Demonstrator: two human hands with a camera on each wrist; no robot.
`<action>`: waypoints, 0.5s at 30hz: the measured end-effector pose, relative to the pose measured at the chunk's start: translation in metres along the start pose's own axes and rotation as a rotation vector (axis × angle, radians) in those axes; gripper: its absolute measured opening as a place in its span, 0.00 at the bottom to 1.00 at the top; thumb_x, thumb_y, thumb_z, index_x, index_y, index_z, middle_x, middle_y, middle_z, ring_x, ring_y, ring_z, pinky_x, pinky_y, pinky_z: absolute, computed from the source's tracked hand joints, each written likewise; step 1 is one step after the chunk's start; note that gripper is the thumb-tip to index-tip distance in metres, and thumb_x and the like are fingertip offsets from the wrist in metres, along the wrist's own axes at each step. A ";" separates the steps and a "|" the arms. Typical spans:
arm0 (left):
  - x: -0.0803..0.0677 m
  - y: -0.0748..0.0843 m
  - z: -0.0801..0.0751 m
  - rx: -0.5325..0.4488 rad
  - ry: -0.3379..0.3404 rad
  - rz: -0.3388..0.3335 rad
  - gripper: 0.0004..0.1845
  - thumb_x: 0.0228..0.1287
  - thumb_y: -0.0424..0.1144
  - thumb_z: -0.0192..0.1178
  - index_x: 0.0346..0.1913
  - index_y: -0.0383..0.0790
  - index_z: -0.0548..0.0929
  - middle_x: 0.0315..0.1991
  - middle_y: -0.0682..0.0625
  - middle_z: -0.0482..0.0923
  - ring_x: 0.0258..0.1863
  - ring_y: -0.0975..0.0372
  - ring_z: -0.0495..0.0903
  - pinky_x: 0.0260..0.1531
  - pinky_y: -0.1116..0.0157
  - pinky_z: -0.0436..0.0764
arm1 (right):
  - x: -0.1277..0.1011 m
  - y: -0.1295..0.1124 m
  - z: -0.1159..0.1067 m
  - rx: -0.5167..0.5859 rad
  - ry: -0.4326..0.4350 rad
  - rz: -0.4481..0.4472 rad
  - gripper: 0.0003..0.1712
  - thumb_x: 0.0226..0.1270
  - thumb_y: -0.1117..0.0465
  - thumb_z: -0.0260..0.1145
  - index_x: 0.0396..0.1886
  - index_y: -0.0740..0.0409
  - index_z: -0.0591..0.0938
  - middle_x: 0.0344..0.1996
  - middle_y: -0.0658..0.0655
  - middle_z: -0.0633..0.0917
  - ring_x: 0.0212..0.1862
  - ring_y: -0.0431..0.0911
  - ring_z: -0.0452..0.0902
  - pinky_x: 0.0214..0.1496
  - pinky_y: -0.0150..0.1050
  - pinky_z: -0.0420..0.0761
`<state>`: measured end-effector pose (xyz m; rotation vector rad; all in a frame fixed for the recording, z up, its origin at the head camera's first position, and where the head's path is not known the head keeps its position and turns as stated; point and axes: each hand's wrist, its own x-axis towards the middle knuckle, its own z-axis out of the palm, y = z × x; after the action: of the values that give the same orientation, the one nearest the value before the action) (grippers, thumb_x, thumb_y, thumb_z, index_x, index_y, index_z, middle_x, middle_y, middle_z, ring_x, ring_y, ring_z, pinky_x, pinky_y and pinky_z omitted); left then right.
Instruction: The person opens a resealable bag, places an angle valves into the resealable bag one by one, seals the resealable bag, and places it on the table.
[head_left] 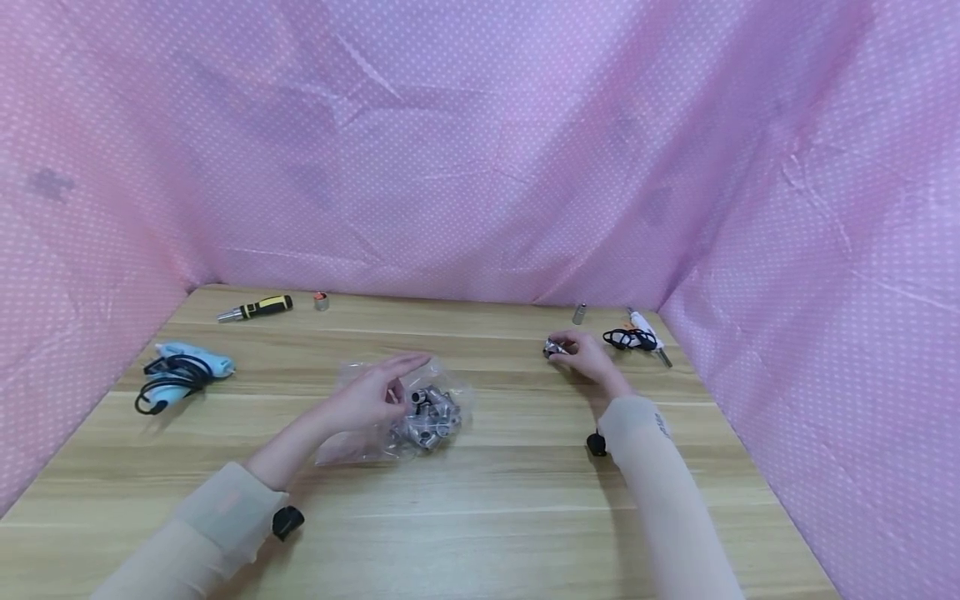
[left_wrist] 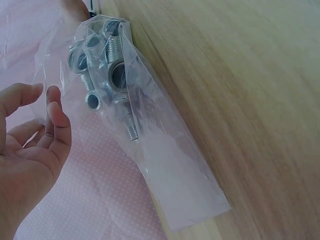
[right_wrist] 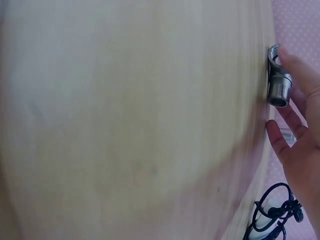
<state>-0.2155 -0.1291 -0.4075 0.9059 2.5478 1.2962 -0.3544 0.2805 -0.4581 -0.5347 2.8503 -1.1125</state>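
Pinching a small silver threaded metal fitting (head_left: 553, 348), the right hand (head_left: 588, 357) keeps it low at the fingertips against the light wooden table (head_left: 525, 517); hard, smooth, probably slippery, best taken across the threads. Left hand (head_left: 371, 400) is relaxed, fingers spread, holding nothing, just over the clear plastic bag of silver fittings (head_left: 427, 414); floppy film, heavy load, best gathered at the neck. Beyond the right hand lie a black-corded white tool (head_left: 637, 336) and a small metal cylinder (head_left: 579, 313), near but not blocking.

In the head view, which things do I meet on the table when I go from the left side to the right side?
Blue glue gun → screwdriver → small metal ring → left hand → bag of metal fittings → right hand, holding a fitting → white tool with black cord.
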 end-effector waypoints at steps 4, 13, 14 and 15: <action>0.000 0.000 0.000 0.000 -0.002 -0.002 0.42 0.52 0.25 0.62 0.72 0.36 0.58 0.54 0.36 0.71 0.30 0.65 0.77 0.30 0.69 0.82 | 0.000 -0.001 0.001 -0.019 0.010 0.019 0.24 0.60 0.60 0.68 0.56 0.60 0.78 0.50 0.63 0.81 0.52 0.58 0.77 0.58 0.51 0.75; -0.001 0.002 -0.001 -0.004 -0.005 -0.010 0.42 0.51 0.24 0.61 0.72 0.36 0.57 0.52 0.36 0.72 0.30 0.64 0.77 0.29 0.68 0.82 | -0.002 -0.012 -0.001 -0.030 0.023 0.027 0.24 0.59 0.55 0.69 0.56 0.54 0.79 0.49 0.59 0.82 0.50 0.55 0.77 0.55 0.49 0.76; -0.001 0.002 -0.001 -0.005 -0.005 -0.013 0.42 0.51 0.24 0.61 0.72 0.36 0.57 0.51 0.37 0.72 0.30 0.64 0.77 0.29 0.68 0.82 | -0.003 -0.016 -0.003 -0.026 0.024 0.031 0.24 0.59 0.55 0.69 0.56 0.53 0.80 0.48 0.58 0.83 0.50 0.54 0.77 0.55 0.49 0.77; -0.001 0.002 -0.001 -0.004 -0.006 -0.014 0.42 0.51 0.24 0.61 0.72 0.36 0.57 0.50 0.37 0.73 0.30 0.64 0.77 0.29 0.68 0.82 | -0.005 -0.021 -0.004 -0.026 0.023 0.031 0.24 0.59 0.54 0.69 0.56 0.52 0.80 0.48 0.58 0.82 0.50 0.53 0.77 0.54 0.48 0.77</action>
<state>-0.2143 -0.1290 -0.4054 0.8886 2.5411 1.2920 -0.3445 0.2706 -0.4415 -0.4811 2.8857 -1.0851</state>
